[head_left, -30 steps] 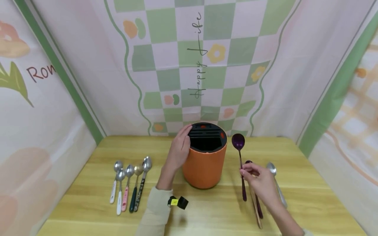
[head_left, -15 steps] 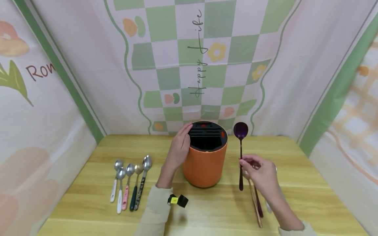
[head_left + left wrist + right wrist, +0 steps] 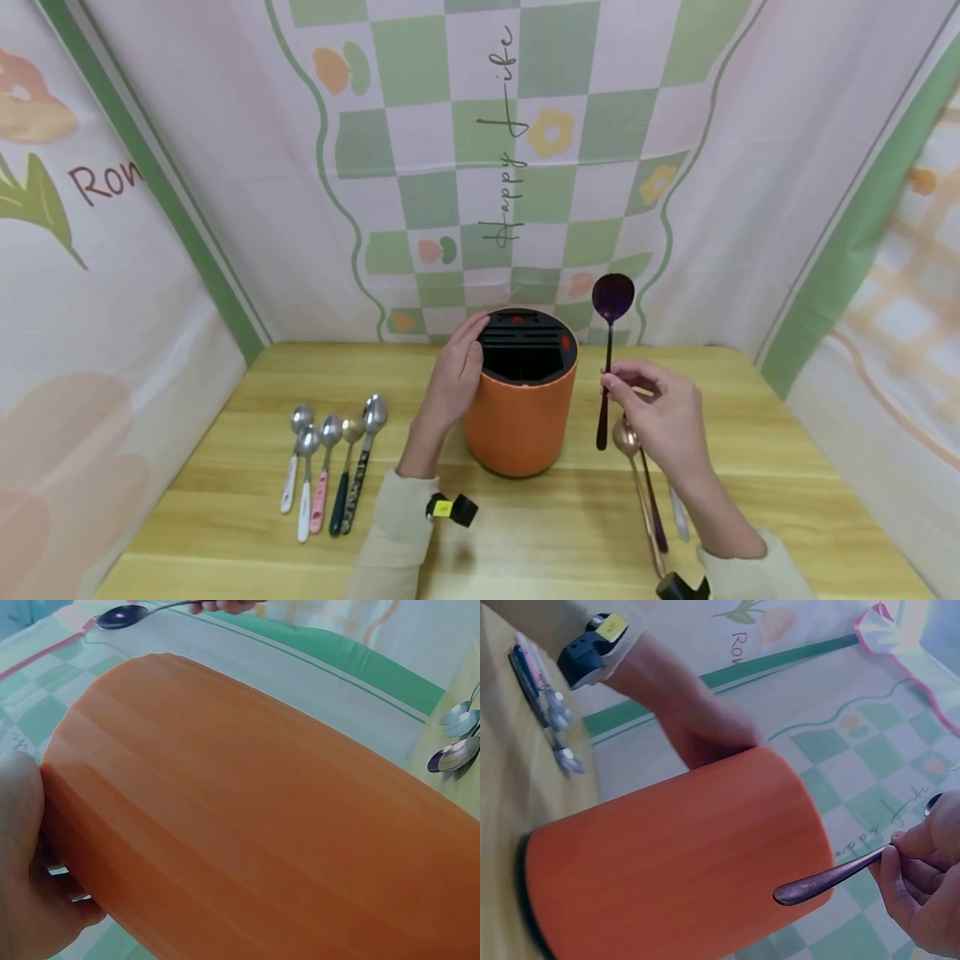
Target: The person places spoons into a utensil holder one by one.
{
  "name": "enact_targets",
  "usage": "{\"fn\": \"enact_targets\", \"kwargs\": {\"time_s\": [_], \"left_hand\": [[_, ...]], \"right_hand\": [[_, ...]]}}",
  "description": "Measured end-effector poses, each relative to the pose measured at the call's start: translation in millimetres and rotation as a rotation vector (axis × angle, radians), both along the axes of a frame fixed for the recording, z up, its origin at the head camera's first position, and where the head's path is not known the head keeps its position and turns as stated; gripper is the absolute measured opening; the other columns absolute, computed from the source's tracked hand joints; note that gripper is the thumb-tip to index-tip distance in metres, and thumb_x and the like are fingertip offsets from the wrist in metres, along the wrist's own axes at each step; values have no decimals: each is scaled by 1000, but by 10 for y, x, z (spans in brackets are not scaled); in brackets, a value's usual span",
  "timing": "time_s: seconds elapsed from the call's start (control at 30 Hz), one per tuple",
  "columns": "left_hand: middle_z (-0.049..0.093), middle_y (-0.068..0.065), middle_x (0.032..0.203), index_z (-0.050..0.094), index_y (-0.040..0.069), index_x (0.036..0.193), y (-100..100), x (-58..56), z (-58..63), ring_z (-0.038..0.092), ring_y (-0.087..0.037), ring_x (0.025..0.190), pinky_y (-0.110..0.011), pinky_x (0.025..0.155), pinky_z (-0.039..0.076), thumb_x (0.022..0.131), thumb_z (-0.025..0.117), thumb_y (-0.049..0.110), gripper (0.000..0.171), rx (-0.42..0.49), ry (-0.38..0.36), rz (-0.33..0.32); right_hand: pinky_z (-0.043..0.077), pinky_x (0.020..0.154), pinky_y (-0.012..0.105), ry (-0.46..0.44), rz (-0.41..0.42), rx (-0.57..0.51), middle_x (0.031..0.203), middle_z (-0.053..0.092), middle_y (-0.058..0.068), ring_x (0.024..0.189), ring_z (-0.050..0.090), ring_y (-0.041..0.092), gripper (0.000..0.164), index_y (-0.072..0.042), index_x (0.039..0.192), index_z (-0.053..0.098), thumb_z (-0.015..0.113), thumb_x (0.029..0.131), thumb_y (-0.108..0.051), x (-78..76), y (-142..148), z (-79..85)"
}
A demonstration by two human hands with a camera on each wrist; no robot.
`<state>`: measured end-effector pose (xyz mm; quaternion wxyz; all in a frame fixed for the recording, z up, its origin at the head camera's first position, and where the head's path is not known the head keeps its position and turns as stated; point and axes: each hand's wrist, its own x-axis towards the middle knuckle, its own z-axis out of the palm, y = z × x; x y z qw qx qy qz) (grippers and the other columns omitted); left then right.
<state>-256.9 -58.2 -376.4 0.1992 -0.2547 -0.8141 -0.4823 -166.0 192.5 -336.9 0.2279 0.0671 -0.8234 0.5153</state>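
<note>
Purple spoon [image 3: 612,302] | pinched, right hand [image 3: 666,417] | gap to holder rim [image 3: 576,358]

beige sleeves [image 3: 401,521], black wrist cameras [image 3: 464,511], yellow label [image 3: 443,509]

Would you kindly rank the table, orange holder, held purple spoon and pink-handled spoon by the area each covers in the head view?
1. Table
2. Orange holder
3. Held purple spoon
4. Pink-handled spoon
</note>
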Motion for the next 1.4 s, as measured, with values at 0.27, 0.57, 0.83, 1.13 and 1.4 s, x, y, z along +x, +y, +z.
{"fn": "enact_targets", "kwargs": {"time_s": [0.27,0.57,0.83,1.13,1.4], "left_hand": [[44,-20,153,47,-5,144,-9,-2,-27,40,-32,144,-49,119,33,106,32,14,45,13,2,-6],[44,-16,154,47,-3,145,-20,-15,-19,39,-29,145,-46,119,33,106,30,15,47,11,-16,6],[45,-13,154,48,-2,145,-22,-22,-13,40,-27,145,-44,120,33,105,31,15,47,10,-18,13],[45,-16,154,48,-3,145,-5,-25,-17,40,-29,145,-46,119,33,105,32,14,46,6,-9,12],[45,-12,154,48,-1,145,3,-19,-13,40,-27,145,-44,120,33,105,32,15,46,6,-17,17]], "right_hand": [[56,70,12,109,29,36,90,75,12,75,69,-6,14,7,96,72,70,91,-7,-47,-59,232],[57,70,13,225,61,10,87,73,-3,76,68,-6,9,7,93,71,71,89,-2,-189,-191,470],[56,70,11,279,97,-15,89,72,21,77,66,-9,10,9,91,71,71,88,-1,-307,-349,595],[55,70,10,313,120,-46,93,72,21,78,65,-9,13,10,92,71,72,88,-2,-505,-461,572],[56,71,12,276,174,-51,91,70,24,75,66,-7,11,11,93,70,71,88,1,-684,-532,425]]}}
